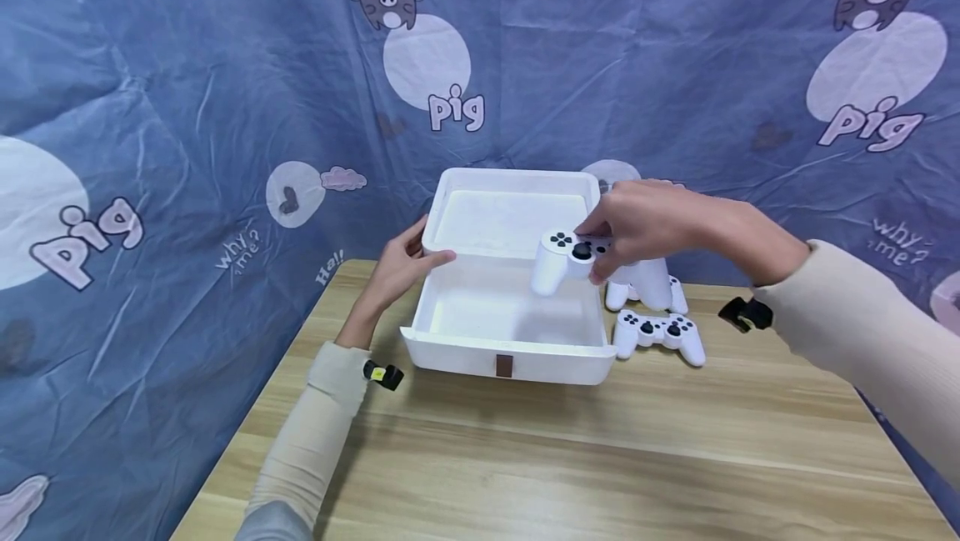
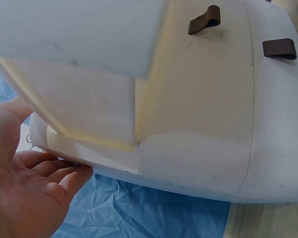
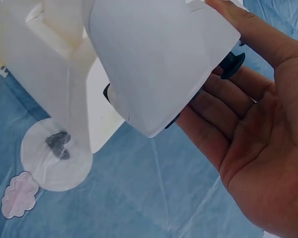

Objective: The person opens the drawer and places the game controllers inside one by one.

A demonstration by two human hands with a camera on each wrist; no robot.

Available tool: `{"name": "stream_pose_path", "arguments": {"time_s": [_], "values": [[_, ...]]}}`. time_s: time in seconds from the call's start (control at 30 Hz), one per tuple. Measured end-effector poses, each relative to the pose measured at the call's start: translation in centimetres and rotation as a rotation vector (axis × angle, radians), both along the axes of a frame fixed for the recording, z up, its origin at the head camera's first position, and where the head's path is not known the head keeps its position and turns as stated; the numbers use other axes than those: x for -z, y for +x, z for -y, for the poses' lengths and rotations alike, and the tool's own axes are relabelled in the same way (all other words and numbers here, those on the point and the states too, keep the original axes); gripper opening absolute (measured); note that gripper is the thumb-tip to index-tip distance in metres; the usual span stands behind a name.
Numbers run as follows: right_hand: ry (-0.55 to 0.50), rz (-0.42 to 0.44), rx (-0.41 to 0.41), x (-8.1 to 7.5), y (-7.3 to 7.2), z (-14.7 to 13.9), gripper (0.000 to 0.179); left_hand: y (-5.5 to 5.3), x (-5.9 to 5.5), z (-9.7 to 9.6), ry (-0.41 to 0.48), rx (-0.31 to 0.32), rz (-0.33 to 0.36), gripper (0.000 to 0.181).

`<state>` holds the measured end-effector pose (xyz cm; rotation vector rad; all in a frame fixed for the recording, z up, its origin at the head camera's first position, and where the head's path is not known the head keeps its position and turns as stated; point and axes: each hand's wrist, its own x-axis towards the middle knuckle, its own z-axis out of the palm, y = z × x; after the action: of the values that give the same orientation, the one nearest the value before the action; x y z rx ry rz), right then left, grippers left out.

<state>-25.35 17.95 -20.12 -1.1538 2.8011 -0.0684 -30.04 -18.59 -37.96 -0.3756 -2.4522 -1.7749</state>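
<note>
A white storage box point(image 1: 450, 351) stands on the table with its lid point(image 1: 517, 224) raised at the back; a brown tab point(image 1: 504, 366) sits on its front wall. My left hand point(image 1: 401, 267) holds the lid's left edge near the hinge, thumb on the inner side. In the left wrist view, that hand point(image 2: 35, 188) is at the box's side. A white game controller point(image 1: 551, 270) hangs above the right part of the box, pinched between the thumb and fingers of my right hand point(image 1: 652, 220). The right wrist view shows the controller point(image 3: 149, 59) close up, with a dark thumbstick.
To the right of the box lies a second white controller point(image 1: 660, 337), with another controller point(image 1: 618, 296) behind it, partly covered by the held one. The wooden table point(image 1: 562, 458) meets a blue patterned cloth point(image 1: 315, 107) at the back and sides.
</note>
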Motion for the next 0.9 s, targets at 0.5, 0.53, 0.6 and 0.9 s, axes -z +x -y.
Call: {"name": "stream_pose_path", "arguments": {"time_s": [0.5, 0.53, 0.6, 0.9], "values": [[0.039, 0.032, -0.067, 0.5, -1.4, 5.0, 0.062, 0.1, -0.3, -0.2, -0.001, -0.007, -0.006, 0.095], [0.041, 0.040, -0.070, 0.6, -1.4, 5.4, 0.057, 0.1, -0.3, -0.2, -0.002, -0.008, -0.006, 0.095], [0.053, 0.050, -0.080, 0.7, -1.4, 6.2, 0.046, 0.1, -0.3, -0.2, -0.004, -0.008, -0.009, 0.095], [0.106, 0.086, -0.136, 2.2, -1.4, 9.1, 0.037, 0.0, -0.4, -0.2, 0.007, -0.004, -0.014, 0.093]]}}
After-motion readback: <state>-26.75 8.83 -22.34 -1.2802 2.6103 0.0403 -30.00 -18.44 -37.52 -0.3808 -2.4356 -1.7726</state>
